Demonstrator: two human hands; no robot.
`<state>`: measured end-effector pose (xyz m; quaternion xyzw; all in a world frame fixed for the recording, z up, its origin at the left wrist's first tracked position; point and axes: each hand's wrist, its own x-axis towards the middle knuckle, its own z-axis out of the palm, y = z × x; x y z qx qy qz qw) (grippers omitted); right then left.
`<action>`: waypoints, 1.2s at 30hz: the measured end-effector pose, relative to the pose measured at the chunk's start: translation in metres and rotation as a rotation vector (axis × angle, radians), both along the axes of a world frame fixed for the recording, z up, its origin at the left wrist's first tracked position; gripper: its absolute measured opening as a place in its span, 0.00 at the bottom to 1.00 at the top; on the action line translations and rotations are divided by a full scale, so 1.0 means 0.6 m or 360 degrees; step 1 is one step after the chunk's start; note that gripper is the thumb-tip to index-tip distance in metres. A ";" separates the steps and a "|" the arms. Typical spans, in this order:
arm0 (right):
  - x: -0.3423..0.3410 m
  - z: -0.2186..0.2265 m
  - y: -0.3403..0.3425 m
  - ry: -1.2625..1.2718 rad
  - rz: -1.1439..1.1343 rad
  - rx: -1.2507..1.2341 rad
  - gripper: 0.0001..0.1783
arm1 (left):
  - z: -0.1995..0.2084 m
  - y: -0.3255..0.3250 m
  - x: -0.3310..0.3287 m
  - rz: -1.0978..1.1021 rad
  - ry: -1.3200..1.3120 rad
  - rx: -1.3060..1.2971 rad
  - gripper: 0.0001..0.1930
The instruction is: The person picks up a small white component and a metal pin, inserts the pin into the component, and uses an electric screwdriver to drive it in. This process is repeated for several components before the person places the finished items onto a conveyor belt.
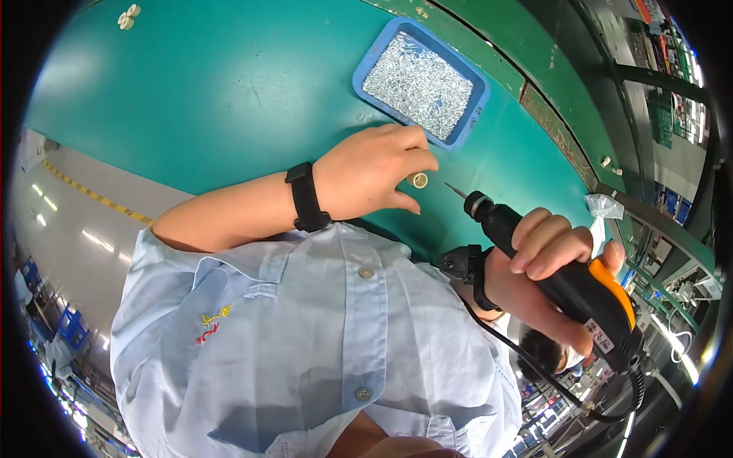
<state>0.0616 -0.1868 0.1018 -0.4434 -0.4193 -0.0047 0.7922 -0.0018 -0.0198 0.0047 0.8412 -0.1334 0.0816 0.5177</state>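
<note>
My left hand reaches over the green work surface with its fingers curled. Between its fingertips and thumb is a small cream round part, its open end showing; the inner fingers are partly hidden. In my right hand is a black and orange electric screwdriver, wrapped by the fingers. Its thin bit points up and left toward the cream part, with a gap between them. Just beyond my left hand stands a blue tray holding a heap of small silvery screws.
Several small cream cylindrical parts lie at the far left of the green work surface. A clear plastic bag hangs by the right edge. The screwdriver's dark cable runs beneath my right forearm. Metal framing stands at the right.
</note>
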 end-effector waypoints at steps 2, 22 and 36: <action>0.000 -0.001 -0.005 0.0017 -0.0070 0.0013 0.47 | -0.013 -0.003 -0.003 -0.0123 0.0058 0.0059 0.11; -0.006 -0.043 -0.036 0.0094 -0.0165 0.0066 0.44 | -0.014 -0.015 0.011 -0.0077 0.0277 0.0112 0.11; -0.006 -0.043 -0.033 0.0077 -0.0092 0.0095 0.43 | -0.012 -0.013 0.013 -0.0095 0.0418 0.0028 0.15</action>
